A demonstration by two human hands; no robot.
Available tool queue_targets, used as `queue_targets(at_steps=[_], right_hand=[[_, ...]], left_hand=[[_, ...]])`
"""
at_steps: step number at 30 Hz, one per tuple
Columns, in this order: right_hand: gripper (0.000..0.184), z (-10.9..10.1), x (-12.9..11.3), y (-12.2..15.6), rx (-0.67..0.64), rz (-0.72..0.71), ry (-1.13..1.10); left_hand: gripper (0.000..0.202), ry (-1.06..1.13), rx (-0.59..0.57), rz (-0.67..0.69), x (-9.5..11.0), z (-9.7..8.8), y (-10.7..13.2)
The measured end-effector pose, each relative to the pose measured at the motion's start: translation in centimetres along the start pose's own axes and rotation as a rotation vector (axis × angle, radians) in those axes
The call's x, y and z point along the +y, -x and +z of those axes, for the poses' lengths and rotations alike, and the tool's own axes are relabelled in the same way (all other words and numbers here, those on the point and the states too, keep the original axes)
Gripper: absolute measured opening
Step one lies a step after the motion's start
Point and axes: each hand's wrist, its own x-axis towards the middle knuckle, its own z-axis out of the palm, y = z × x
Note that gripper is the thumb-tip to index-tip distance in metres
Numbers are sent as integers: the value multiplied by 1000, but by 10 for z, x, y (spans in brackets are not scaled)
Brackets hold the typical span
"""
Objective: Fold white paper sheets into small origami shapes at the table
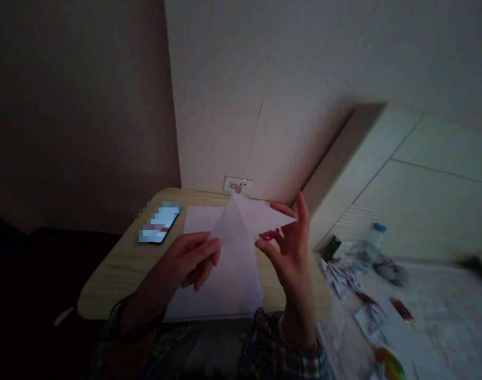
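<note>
A folded sheet of white paper (244, 217), with creases and pointed corners, is held up above the table. My left hand (193, 258) pinches its left edge between thumb and fingers. Beside its right point is my right hand (294, 248), thumb and fingers spread apart; whether a finger touches the tip I cannot tell. A small red curved object (269, 235) shows behind the right thumb, mostly hidden, and its kind is unclear. Below the hands lies a stack of white paper (225, 295) on the wooden table (110, 279).
A lit phone (161, 222) lies at the table's left side. Behind the table, a wall socket (238, 185) is set in the wall. To the right, a bed (454, 306) carries a plastic bottle (371, 245), crumpled paper (339, 277) and other small items.
</note>
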Motion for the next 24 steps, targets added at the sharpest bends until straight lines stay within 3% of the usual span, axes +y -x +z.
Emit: queue_targets(at_steps=[2, 4, 9, 14, 18, 20, 21, 24], right_hand=[[76, 0, -4, 1, 35, -124, 98], [54, -2, -8, 2, 26, -209, 225], [11, -6, -13, 1, -119, -293, 402], [21, 2, -8, 0, -170, -343, 480], [12, 3, -4, -1, -103, -314, 443], [10, 2, -3, 0, -93, -260, 383], [9, 1, -2, 0, -94, -233, 354], [9, 1, -3, 2, -94, -163, 297]], left_hand=[[36, 23, 57, -6, 0, -2, 1], [39, 38, 91, -7, -1, -4, 1], [39, 90, 99, 60, -1, -3, 2], [37, 289, 113, 86, 0, 3, 1], [33, 333, 126, 137, -2, 0, -5], [25, 273, 202, 212, -3, -3, -8], [19, 249, 295, 254, -3, -5, -9], [37, 177, 500, 373, -2, -5, -11]])
